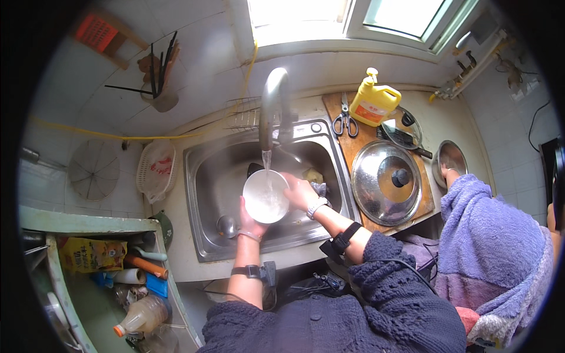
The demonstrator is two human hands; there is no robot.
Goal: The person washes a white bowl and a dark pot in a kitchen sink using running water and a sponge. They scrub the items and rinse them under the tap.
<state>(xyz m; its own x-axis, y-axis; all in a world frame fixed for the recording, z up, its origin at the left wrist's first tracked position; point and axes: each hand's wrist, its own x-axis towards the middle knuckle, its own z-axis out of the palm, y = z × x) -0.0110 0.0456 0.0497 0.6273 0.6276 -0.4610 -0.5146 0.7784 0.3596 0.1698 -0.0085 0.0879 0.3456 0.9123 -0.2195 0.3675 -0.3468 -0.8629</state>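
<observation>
A white bowl is held over the stainless steel sink, and water from the curved faucet runs into it. My left hand grips the bowl's lower left side. At its right rim is my right hand, with fingers on or just inside the edge; the fingertips are partly hidden. A round metal ladle or small bowl lies in the sink's lower left corner. Behind my right hand, a yellowish piece and something silvery rest in the basin.
Right of the sink, a wooden cutting board bears a pot lid, a glass lid, scissors and a yellow pump jug. Another person's hand reaches into a metal bowl. Lower left stands an open cabinet.
</observation>
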